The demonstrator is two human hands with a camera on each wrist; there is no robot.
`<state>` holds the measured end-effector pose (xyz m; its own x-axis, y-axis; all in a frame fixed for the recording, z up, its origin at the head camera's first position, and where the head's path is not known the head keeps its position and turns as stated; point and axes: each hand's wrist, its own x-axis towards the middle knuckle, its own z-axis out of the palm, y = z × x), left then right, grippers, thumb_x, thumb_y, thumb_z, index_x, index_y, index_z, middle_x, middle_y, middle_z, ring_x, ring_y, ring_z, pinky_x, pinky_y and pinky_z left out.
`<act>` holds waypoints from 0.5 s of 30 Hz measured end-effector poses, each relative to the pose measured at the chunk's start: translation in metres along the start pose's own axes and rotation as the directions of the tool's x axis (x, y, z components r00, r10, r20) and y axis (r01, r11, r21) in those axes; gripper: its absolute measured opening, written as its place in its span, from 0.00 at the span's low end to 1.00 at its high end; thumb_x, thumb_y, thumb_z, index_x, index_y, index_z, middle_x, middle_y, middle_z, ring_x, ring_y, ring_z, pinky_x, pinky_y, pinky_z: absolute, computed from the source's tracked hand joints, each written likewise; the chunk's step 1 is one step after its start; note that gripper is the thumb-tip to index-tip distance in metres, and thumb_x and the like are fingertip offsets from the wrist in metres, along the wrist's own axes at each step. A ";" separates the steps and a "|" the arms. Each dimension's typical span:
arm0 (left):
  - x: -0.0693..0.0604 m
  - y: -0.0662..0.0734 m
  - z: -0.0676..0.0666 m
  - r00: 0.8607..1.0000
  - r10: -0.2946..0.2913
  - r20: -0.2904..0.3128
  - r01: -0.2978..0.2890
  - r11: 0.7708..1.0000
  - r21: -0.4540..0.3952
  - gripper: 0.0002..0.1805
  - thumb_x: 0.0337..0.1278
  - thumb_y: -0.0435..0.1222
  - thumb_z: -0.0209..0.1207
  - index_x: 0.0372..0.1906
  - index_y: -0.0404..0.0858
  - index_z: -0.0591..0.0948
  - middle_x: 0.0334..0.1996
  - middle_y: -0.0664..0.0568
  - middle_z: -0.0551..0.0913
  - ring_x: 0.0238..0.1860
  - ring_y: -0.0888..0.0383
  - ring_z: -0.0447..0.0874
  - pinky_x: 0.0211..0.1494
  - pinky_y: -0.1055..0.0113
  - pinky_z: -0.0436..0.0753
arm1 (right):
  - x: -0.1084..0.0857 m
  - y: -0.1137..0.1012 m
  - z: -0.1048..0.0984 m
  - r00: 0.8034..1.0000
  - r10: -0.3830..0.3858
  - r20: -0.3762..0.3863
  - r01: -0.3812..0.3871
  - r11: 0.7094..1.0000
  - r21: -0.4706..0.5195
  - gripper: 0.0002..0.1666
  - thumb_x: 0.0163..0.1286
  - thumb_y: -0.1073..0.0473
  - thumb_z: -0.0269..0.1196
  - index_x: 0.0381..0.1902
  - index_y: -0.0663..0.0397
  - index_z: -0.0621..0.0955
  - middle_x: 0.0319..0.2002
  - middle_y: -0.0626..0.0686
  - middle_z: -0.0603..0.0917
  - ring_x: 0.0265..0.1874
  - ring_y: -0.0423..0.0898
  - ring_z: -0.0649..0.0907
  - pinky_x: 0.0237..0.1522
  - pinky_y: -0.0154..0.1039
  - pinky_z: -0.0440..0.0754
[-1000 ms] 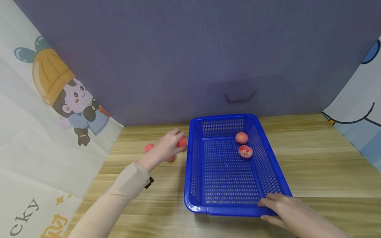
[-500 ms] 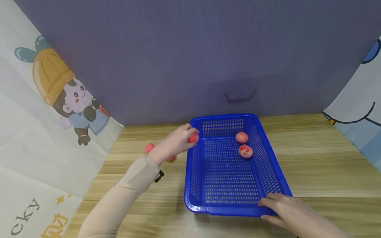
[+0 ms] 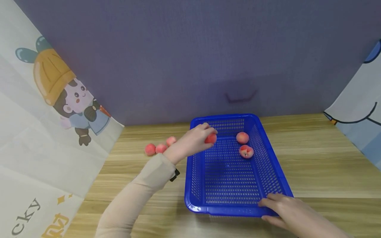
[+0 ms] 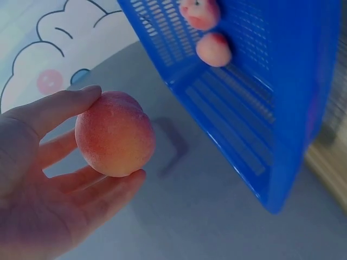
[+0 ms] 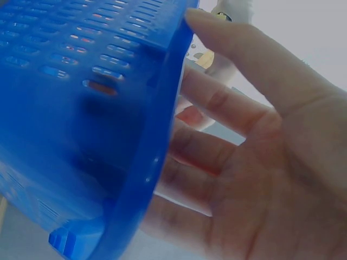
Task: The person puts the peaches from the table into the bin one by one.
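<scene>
One round red-yellow peach, pinched by the left hand above the blue slotted plastic basket the right hand grips, could bruise if released high.

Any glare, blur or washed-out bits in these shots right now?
Head view: glare on the blue basket's near left corner, faint shadow on the back wall; left wrist: peach fairly crisp, basket's right side soft; right wrist: upper right washed out.
</scene>
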<state>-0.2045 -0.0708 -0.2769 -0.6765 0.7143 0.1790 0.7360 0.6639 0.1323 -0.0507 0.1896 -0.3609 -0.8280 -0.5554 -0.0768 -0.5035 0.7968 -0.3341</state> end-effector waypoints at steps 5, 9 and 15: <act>0.008 0.010 0.003 1.000 0.012 0.025 -0.012 1.000 -0.006 0.19 0.49 0.38 0.59 0.49 0.41 0.76 0.43 0.49 0.74 0.40 0.57 0.73 0.37 0.70 0.75 | 0.001 -0.001 -0.002 0.999 0.034 0.036 -0.035 0.999 0.013 0.21 0.56 0.42 0.59 0.39 0.51 0.80 0.37 0.55 0.81 0.36 0.56 0.80 0.32 0.54 0.77; 0.014 0.016 0.007 0.999 0.017 0.041 -0.016 1.000 -0.021 0.19 0.50 0.39 0.59 0.50 0.41 0.76 0.44 0.49 0.74 0.41 0.57 0.73 0.39 0.70 0.76 | 0.002 -0.002 -0.002 0.998 0.043 0.045 -0.043 0.999 0.011 0.20 0.55 0.42 0.59 0.38 0.50 0.80 0.37 0.55 0.81 0.36 0.57 0.80 0.33 0.55 0.77; 0.024 0.027 0.014 0.997 0.071 0.034 -0.070 0.997 -0.018 0.19 0.49 0.39 0.60 0.49 0.40 0.76 0.42 0.49 0.75 0.39 0.59 0.73 0.39 0.72 0.74 | 0.002 -0.003 -0.002 0.998 0.047 0.044 -0.047 0.999 0.006 0.20 0.55 0.43 0.60 0.38 0.50 0.80 0.37 0.55 0.81 0.36 0.57 0.80 0.33 0.55 0.77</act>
<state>-0.2010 -0.0331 -0.2827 -0.6229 0.7669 0.1545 0.7822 0.6079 0.1367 -0.0516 0.1867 -0.3579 -0.8392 -0.5272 -0.1334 -0.4623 0.8208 -0.3354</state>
